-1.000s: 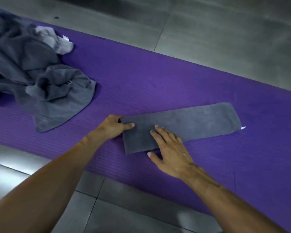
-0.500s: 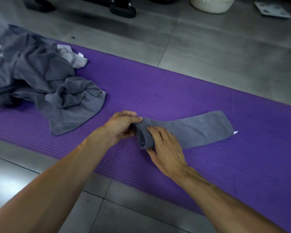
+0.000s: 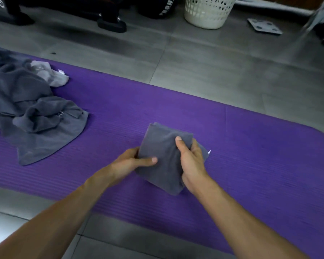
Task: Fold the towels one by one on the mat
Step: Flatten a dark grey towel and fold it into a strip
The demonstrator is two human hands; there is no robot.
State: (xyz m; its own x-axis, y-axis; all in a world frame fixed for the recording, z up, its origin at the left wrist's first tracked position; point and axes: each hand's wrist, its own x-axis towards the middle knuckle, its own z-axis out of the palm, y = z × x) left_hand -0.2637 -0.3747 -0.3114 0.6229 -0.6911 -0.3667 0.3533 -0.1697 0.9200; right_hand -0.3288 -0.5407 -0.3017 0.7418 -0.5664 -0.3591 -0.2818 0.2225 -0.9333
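Folded towel point(image 3: 163, 157) mid-mat point(image 3: 251, 156), between left hand point(image 3: 128, 162) and right hand point(image 3: 191, 161). Unfolded towel pile point(image 3: 32, 111) on mat, far left. Laundry basket point(image 3: 209, 13) on floor point(image 3: 213, 71) beyond mat; bathroom scale point(image 3: 264, 26) right of basket.

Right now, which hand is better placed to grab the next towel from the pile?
Left, probably. The pile lies on the mat on the left hand's side, nearer to it. The right hand grips the folded towel on the side away from the pile and could keep holding it.
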